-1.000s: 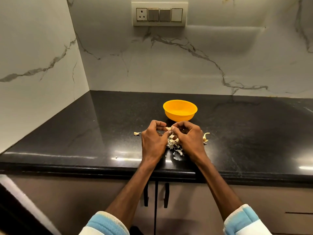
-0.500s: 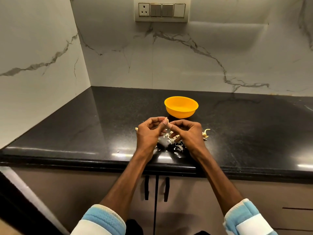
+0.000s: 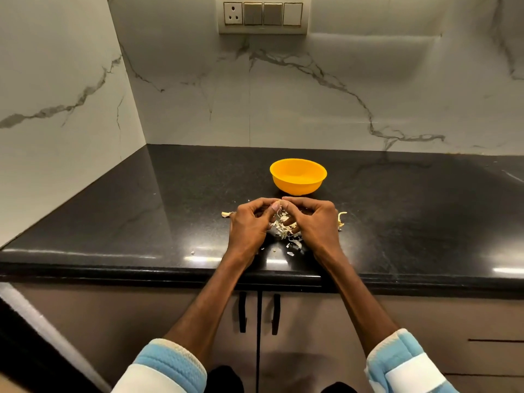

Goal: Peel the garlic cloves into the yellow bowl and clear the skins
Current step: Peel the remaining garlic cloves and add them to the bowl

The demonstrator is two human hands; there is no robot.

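Note:
The yellow bowl (image 3: 297, 175) stands on the black counter (image 3: 141, 211), just beyond my hands. My left hand (image 3: 251, 225) and my right hand (image 3: 314, 222) meet fingertip to fingertip above a pile of pale garlic skins (image 3: 285, 231). Both hands pinch a small garlic clove (image 3: 279, 205) between thumbs and fingers; most of it is hidden. A loose piece of garlic (image 3: 226, 214) lies left of my left hand. Another pale piece of garlic (image 3: 341, 219) lies right of my right hand. What is inside the bowl cannot be made out.
Marble walls close the counter at the back and the left, forming a corner. A switch panel (image 3: 262, 15) sits on the back wall. The counter's front edge runs just under my wrists, with cabinet doors and dark handles (image 3: 258, 313) below.
My hands stay together over the skin pile, with only small finger shifts on the clove. The view has tilted slightly.

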